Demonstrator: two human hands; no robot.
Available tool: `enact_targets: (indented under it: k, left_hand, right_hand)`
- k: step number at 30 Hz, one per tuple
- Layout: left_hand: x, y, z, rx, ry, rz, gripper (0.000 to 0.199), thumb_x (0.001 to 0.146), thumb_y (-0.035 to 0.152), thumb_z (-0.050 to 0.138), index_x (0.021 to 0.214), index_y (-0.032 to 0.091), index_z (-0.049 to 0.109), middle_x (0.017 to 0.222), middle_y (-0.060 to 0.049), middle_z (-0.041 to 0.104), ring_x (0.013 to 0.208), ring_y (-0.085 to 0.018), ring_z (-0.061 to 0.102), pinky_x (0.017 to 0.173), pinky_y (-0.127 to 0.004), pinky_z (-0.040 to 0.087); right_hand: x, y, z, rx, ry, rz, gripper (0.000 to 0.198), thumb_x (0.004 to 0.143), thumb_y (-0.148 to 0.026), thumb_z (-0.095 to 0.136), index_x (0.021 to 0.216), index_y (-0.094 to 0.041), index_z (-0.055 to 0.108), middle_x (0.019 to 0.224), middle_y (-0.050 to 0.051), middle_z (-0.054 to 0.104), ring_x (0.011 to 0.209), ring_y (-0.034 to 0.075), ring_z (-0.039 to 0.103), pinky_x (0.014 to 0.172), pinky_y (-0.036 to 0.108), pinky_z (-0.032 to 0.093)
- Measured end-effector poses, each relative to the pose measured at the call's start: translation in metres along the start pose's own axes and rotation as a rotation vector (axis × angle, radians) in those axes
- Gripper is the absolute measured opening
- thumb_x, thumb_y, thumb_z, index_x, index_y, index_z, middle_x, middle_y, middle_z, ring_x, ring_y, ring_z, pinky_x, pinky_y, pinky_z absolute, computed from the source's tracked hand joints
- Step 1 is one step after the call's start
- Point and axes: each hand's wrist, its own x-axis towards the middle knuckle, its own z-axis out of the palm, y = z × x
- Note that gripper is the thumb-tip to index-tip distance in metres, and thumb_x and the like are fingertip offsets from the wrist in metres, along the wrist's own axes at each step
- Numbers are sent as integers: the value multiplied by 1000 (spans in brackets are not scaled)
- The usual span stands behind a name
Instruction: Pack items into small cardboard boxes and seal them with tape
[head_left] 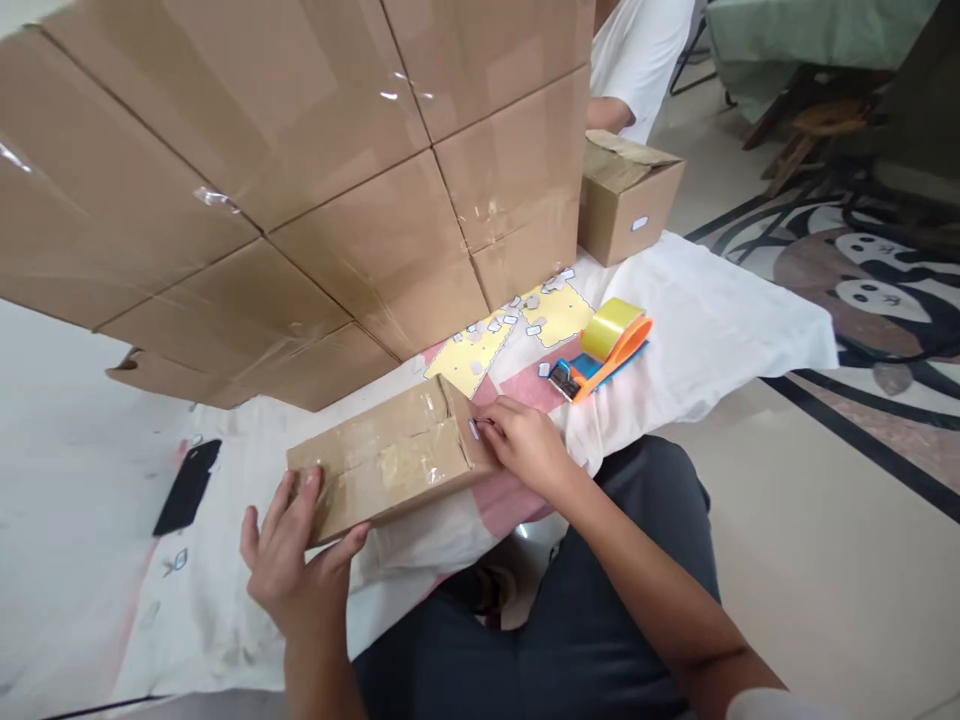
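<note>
The small box [382, 455] in front of you is brown, with shiny, see-through tape on top. The big boxes [375, 240] behind it are brown too. Your tape cutter [616, 355] is orange and blue, and its tape roll [611, 325] is yellow. The cloth [720, 330] is white with pink patches and yellow ones with wavy edges. Your trousers [667, 490] are dark grey. The floor [810, 500] is cream with a black stripe, and the panda picture [874, 295] seems black, white and brown, though it is blurry over there.
</note>
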Motion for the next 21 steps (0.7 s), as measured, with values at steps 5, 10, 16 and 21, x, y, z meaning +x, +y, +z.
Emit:
enact_targets:
  k: [5, 10, 16, 21]
  left_hand:
    - [1, 2, 1, 13, -6, -8, 62, 87, 52, 68, 139, 20, 59, 130, -17, 68, 132, -36, 55, 119, -56, 28]
    - [2, -1, 4, 41, 22, -11, 68, 86, 60, 64, 141, 19, 57, 123, -18, 71, 129, -35, 58, 117, -56, 31]
    - [3, -1, 5, 61, 26, -8, 67, 87, 59, 64, 139, 19, 58, 120, -19, 72, 128, -36, 60, 116, -57, 32]
    - [4, 3, 5, 68, 16, -19, 66, 87, 61, 62, 139, 20, 58, 122, -18, 72, 128, -36, 59, 116, -57, 33]
  right_hand:
    - [-5, 0, 0, 94, 48, -65, 19, 98, -20, 51, 102, -21, 70, 97, 3, 69, 89, 16, 66, 74, 26, 46]
    - [-8, -4, 0, 197, 103, -103, 21, 97, -16, 50, 101, -19, 70, 96, 5, 69, 86, 16, 66, 75, 27, 49]
    - [-10, -2, 5, 330, 183, -117, 21, 97, -19, 49, 103, -22, 69, 103, 7, 69, 91, 18, 67, 79, 31, 53]
    - [-3, 4, 11, 602, 233, -13, 21, 93, -20, 57, 112, -24, 66, 111, 6, 70, 90, 16, 66, 78, 30, 55]
